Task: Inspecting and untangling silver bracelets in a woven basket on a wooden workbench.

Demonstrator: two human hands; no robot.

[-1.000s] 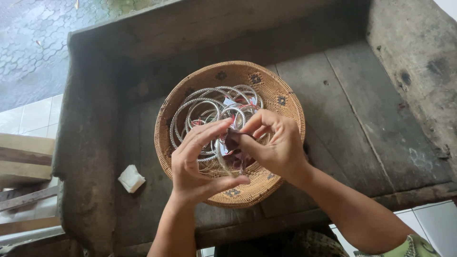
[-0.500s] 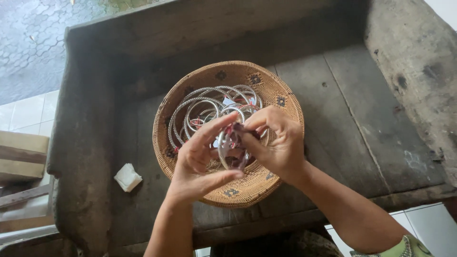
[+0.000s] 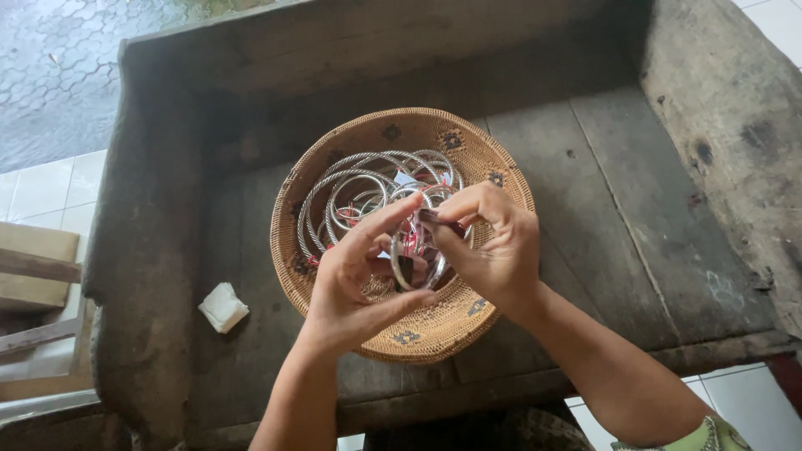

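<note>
**Bangle turned upright between both hands**

The bangle has swung from tilted to nearly edge-on a second later, so more of its rim now faces me. My left hand pinches it, thumb beneath at the near edge, forefinger above. My right hand closes fingertips on a dark bit at its far side. Below sits the basket of bangles; a white wad lies left.

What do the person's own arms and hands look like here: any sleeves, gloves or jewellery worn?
Both hands are bare, with no gloves. The left hand and its forearm show no sleeve, ring or watch. The right hand is likewise unadorned; only near the elbow does the edge of a green patterned sleeve show.
</note>
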